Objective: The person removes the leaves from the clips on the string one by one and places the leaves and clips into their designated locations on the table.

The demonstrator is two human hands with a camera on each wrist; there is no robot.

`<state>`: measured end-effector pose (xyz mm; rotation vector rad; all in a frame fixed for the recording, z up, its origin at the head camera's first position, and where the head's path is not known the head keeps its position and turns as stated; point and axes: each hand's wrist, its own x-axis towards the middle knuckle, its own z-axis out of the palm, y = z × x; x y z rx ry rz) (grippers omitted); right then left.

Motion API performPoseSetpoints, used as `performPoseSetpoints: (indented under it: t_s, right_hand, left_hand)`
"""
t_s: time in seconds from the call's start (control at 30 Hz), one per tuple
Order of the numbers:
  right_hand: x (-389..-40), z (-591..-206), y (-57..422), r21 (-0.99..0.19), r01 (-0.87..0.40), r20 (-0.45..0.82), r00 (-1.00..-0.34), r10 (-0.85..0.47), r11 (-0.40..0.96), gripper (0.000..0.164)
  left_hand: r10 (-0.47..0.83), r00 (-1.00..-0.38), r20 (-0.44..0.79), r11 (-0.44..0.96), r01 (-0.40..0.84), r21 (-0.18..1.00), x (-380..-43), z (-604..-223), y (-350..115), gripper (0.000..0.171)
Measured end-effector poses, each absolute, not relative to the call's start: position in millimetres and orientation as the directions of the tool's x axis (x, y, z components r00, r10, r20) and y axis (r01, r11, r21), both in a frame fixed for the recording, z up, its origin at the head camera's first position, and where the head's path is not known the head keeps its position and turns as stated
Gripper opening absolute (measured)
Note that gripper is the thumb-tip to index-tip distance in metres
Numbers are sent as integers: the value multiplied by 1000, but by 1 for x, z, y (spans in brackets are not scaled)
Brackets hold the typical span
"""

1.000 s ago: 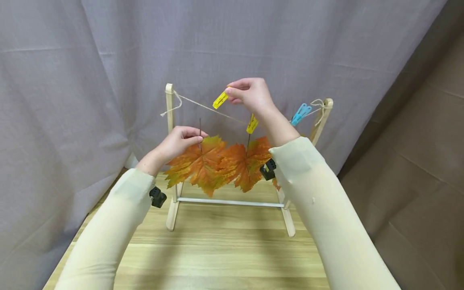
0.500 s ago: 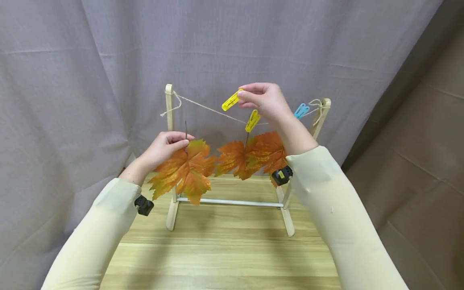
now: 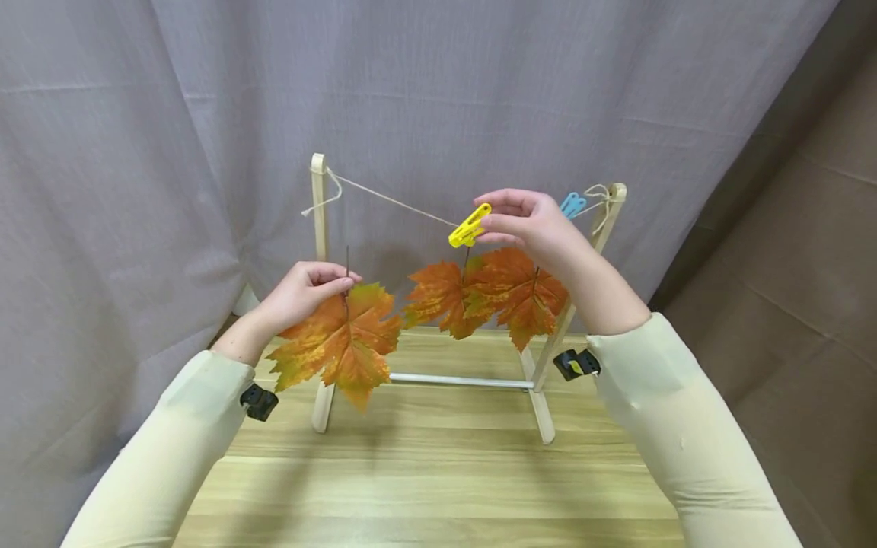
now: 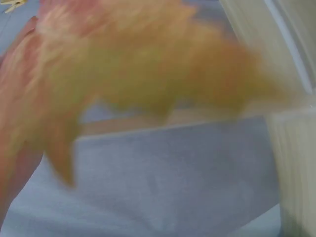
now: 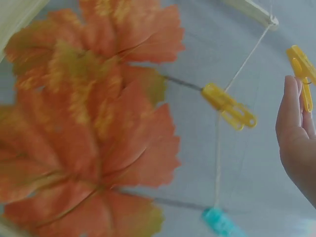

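An orange autumn leaf point(image 3: 352, 342) was pinched by its stem in the left hand point(image 3: 296, 293), left of the frame's centre; a yellow clothespin point(image 3: 470, 225) was gripped by the right hand point(image 3: 530, 221) near centre. Two similar leaves point(image 3: 524, 293) were hung from twine point(image 3: 397, 202) at centre right.

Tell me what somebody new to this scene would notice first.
Probably the large orange-and-yellow leaf pinched by its stem in the left hand, in front of the wooden frame's left post. Next, the bright yellow clothespin held in the right hand, near the string's middle. Two more leaves hang below the string, clipped by another yellow clothespin and a blue one.
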<state>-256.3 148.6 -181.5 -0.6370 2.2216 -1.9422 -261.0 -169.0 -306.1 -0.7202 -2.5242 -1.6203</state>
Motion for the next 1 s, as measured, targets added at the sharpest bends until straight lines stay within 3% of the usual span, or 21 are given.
performPoseSetpoints:
  t_s: [0.33, 0.7, 1.0]
  right_hand:
    - [-245, -211, 205, -989, -136, 104, -916, -387, 56, 15]
    - [-235, -255, 262, -992, -117, 88, -902, -423, 44, 25]
    - [-225, -298, 303, -999, -39, 33, -904, -425, 7, 24]
  left_hand:
    - [367, -904, 219, 386, 362, 849, -255, -328, -182, 22]
    - [378, -899, 222, 450, 388, 805, -247, -351, -196, 11]
    - [332, -919, 211, 379, 335, 862, -243, -371, -202, 21]
